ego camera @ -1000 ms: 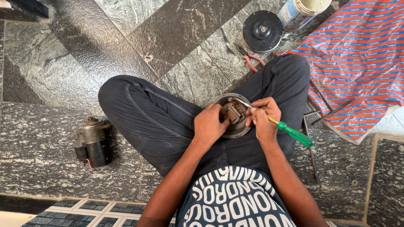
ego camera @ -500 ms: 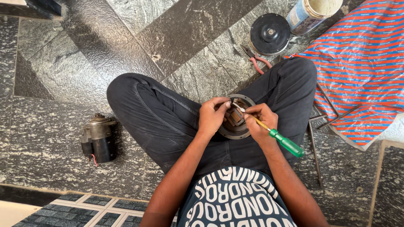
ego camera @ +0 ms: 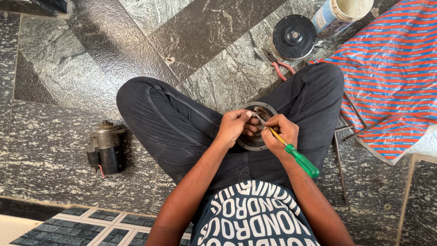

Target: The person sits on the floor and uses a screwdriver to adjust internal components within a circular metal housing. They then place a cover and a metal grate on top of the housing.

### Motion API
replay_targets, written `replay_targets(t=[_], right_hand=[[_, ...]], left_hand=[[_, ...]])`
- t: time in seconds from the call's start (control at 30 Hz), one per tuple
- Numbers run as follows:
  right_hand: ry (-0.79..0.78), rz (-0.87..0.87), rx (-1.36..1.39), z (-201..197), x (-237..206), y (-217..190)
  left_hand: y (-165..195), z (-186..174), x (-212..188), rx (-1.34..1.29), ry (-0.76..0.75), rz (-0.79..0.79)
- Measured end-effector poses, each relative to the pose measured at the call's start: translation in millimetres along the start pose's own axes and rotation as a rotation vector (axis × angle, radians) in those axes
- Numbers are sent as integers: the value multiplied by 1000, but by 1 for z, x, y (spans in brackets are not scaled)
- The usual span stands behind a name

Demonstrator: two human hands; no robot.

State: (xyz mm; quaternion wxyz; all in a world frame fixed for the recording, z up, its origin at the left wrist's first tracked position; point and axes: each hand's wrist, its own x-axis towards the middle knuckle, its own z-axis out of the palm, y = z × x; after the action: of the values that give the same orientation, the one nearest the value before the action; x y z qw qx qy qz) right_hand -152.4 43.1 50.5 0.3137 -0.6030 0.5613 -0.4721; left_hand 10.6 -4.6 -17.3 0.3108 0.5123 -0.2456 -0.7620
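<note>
I sit cross-legged on a stone floor with a round grey metal motor part (ego camera: 265,109) resting in my lap. My left hand (ego camera: 235,126) grips its left side, fingers curled over the rim. My right hand (ego camera: 279,133) holds a green-handled screwdriver (ego camera: 301,160), its shaft angled up-left with the tip inside the part's opening. My fingers hide most of the part's inside.
A small dark motor (ego camera: 105,146) with a red wire lies on the floor to my left. Beyond my right knee are red-handled pliers (ego camera: 280,65), a black round cover (ego camera: 294,37) and a paint can (ego camera: 338,15). A striped orange-blue sheet (ego camera: 396,77) and thin metal rods (ego camera: 340,164) lie at right.
The screwdriver's handle has swung lower and to the right while its tip stays in the part. Both hands remain on the part; the view has shifted slightly.
</note>
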Motion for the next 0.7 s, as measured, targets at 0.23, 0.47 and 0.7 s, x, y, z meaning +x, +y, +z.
replay_targets(t=[0.23, 0.47, 0.7], right_hand=[[-29, -12, 15, 2, 0, -3], [-28, -30, 19, 2, 1, -2], [-42, -69, 35, 1, 1, -3]], left_hand=[[0, 1, -2, 22, -9, -7], [-2, 0, 1, 27, -2, -24], [-9, -2, 7, -1, -8, -20]])
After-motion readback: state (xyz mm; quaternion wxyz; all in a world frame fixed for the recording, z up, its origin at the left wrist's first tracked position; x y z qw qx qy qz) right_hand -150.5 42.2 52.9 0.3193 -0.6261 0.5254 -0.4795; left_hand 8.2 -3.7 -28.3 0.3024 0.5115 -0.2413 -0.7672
